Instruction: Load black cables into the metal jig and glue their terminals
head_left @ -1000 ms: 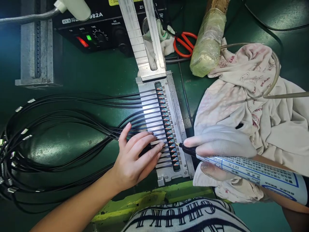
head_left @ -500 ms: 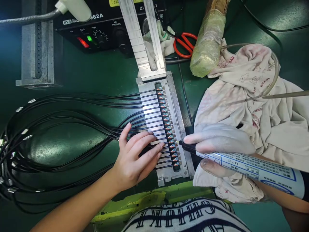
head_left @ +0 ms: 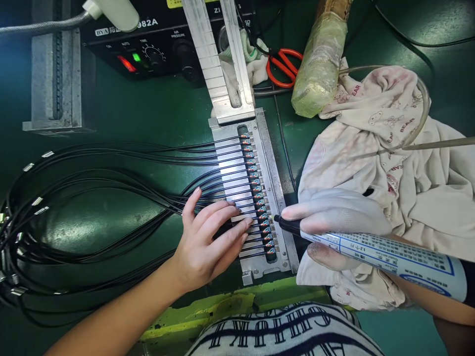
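Observation:
My left hand (head_left: 211, 237), bare, rests over the black cables (head_left: 230, 184) with its fingers spread, thumb apart and fingertips near the cable ends. Those cables lie side by side across a silver metal fixture (head_left: 256, 262), their small coloured wire ends and connectors (head_left: 256, 182) in a row along its slot. In a thin white glove, my right hand (head_left: 337, 212) is closed around a pale blue labelled glue tube (head_left: 393, 262). The tube's black nozzle (head_left: 285, 224) points left, its tip at the connector row on the lower part of the fixture. I cannot tell whether the tip touches.
The fixture's raised metal arm (head_left: 232, 106) tilts up at the back, before a black control box (head_left: 166, 54) with lit switches. Red-handled scissors (head_left: 284, 69), a wrapped handle (head_left: 317, 74) and a printed cloth (head_left: 371, 128) lie right. Coiled cables (head_left: 25, 247) fill the left; another metal fixture (head_left: 57, 99) stands behind.
Both hands and the tube stay in nearly the same place. The whole view has shifted very slightly.

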`<state>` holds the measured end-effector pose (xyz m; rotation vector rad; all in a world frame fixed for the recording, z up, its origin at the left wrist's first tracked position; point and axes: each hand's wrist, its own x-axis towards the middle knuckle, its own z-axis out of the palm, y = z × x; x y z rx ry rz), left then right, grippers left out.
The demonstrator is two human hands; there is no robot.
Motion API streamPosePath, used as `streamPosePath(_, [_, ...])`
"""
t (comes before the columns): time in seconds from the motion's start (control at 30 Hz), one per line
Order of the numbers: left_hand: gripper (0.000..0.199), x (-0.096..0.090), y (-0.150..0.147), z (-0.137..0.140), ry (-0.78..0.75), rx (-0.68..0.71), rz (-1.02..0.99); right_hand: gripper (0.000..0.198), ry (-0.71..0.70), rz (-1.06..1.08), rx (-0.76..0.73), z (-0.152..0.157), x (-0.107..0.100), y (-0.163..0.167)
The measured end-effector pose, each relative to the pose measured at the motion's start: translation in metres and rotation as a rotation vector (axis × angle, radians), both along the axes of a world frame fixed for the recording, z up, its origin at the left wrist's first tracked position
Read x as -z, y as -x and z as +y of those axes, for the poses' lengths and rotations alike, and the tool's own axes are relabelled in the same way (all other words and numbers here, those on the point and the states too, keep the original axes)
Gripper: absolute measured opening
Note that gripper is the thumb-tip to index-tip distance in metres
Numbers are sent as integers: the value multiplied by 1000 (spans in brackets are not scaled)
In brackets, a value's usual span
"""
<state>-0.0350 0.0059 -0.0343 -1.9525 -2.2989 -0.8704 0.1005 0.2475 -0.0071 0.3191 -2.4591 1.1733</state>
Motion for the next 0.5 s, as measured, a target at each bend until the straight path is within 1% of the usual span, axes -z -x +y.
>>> streamPosePath(0.5, [25,0,0,0,2,-1,6,14,-21,-9,0,1,0,0])
